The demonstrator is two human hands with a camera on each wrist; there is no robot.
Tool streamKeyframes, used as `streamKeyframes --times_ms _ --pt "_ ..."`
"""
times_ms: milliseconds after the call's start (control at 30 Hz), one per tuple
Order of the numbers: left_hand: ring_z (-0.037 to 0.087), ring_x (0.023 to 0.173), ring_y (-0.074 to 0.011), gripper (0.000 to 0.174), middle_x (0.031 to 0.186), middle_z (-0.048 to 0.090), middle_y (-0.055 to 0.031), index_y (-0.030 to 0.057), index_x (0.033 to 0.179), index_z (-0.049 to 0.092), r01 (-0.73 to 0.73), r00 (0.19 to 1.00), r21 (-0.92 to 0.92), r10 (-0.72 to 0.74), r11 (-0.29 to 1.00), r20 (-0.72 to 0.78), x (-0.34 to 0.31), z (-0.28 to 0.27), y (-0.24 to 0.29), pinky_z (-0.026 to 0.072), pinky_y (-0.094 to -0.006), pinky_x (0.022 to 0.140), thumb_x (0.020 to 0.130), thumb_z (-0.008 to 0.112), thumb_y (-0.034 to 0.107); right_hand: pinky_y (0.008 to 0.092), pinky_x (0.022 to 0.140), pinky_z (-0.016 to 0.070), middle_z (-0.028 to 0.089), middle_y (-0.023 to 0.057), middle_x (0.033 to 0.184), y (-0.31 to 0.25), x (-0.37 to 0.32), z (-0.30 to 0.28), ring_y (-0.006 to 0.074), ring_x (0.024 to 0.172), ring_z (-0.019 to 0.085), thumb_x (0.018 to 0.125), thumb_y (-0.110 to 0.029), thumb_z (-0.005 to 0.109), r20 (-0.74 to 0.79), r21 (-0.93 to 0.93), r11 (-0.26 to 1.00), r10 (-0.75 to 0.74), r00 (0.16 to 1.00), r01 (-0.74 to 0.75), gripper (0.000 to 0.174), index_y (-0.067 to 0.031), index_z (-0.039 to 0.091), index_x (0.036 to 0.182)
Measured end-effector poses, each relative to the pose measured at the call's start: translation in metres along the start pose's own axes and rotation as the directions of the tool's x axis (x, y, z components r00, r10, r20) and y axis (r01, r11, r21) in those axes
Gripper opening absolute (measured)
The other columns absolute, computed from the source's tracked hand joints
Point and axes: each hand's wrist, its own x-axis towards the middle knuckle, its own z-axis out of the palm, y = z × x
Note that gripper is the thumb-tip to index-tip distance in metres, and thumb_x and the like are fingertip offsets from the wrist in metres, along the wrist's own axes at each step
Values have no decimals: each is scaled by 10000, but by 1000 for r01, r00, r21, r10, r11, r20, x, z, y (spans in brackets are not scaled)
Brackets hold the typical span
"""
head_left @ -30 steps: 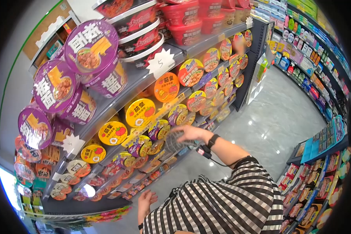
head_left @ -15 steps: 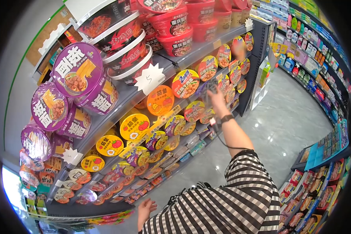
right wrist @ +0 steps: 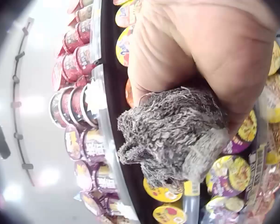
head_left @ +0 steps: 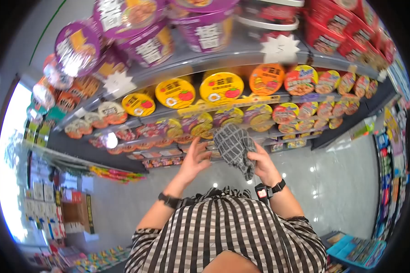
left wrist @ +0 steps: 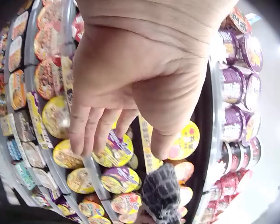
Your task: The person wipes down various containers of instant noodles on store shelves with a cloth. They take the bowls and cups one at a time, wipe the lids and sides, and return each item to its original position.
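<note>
My right hand (head_left: 262,163) grips a bunched grey cloth (head_left: 233,144) with a pale check pattern, in front of the noodle shelves. In the right wrist view the cloth (right wrist: 177,135) shows a fuzzy, crumpled end below the palm, and part of it is hidden inside the grip. To the left of the cloth in the head view, my left hand (head_left: 194,162) is raised with loosely bent fingers and nothing in it. The left wrist view shows this palm (left wrist: 140,70) with the dark checked cloth (left wrist: 161,193) beyond the thumb.
Yellow-lidded noodle cups (head_left: 221,88) line the shelf ahead, with purple noodle tubs (head_left: 205,29) above. A white star-shaped price card (head_left: 280,49) sticks out from the upper shelf edge. Red tubs (head_left: 328,31) stand at the upper right. A blue rack (head_left: 351,248) is behind at right.
The right hand with the cloth has come back from the right part of the shelf toward the body. The left hand has risen beside it, and the view has turned left.
</note>
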Motion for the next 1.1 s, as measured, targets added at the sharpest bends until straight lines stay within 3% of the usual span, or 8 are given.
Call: streamKeyframes --times_ms 167,267,367,567,767,900,967,1100 --pt "604 1004 -146 530 1169 595 -26 72 1312 464 206 963 -109 -182 972 196 10 8 19 513 -329 835 844 697 162 318 999 402 550 92 1289 14 11 12 182 1141 545 772 -101 714 94 -170 982 97 991 -80 706 12 382 1385" --pt "627 942 -143 398 1083 640 -31 34 1209 546 235 972 -163 -233 958 32 6 6 16 513 -311 813 836 671 87 318 1009 388 534 96 1303 20 15 17 183 1157 526 786 -129 719 -37 -158 981 110 993 -114 705 12 379 1387" --pt "634 928 -158 364 1070 655 -63 -3 1171 561 159 983 -169 -172 973 -62 3 -5 19 509 -318 818 821 657 29 327 999 387 499 123 1320 30 25 23 187 1187 485 804 -161 729 -49 -600 798 32 998 -55 711 19 371 1391" --pt "642 895 -145 301 1043 663 -61 -6 1128 580 132 988 -74 -138 988 -75 -10 -22 29 513 -289 796 849 647 82 291 837 488 649 93 1049 29 44 49 156 903 627 815 0 595 -167 -371 920 67 984 -126 493 26 478 1293" --pt "621 919 -142 293 1033 638 -37 12 1116 561 106 979 -503 -177 858 -97 -16 -26 27 531 -297 747 880 639 167 324 852 482 634 105 1073 31 50 91 188 965 609 799 -39 530 -106 -187 981 32 994 -52 479 25 493 1272" --pt "589 847 -95 136 896 598 -1 44 969 546 98 917 -136 -142 986 -372 -16 -35 10 502 -280 694 911 602 153 302 852 479 631 99 1077 43 58 93 188 961 607 799 -38 523 -23 -217 976 32 999 -37 402 33 522 1194" --pt "563 889 -68 128 993 588 -6 36 980 512 -93 867 488 311 868 -389 -9 -58 -21 488 -268 659 918 579 126 298 843 481 627 92 1067 55 64 90 177 950 606 807 -10 524 -43 -267 963 -42 998 29 399 34 508 1203" --pt "559 972 -136 517 1174 569 -63 -5 1289 446 -189 948 -125 148 974 -283 -21 -31 23 472 -261 791 866 684 170 278 821 478 624 66 1046 61 64 99 141 914 599 817 18 530 -3 -388 919 -77 997 69 363 9 530 1180"
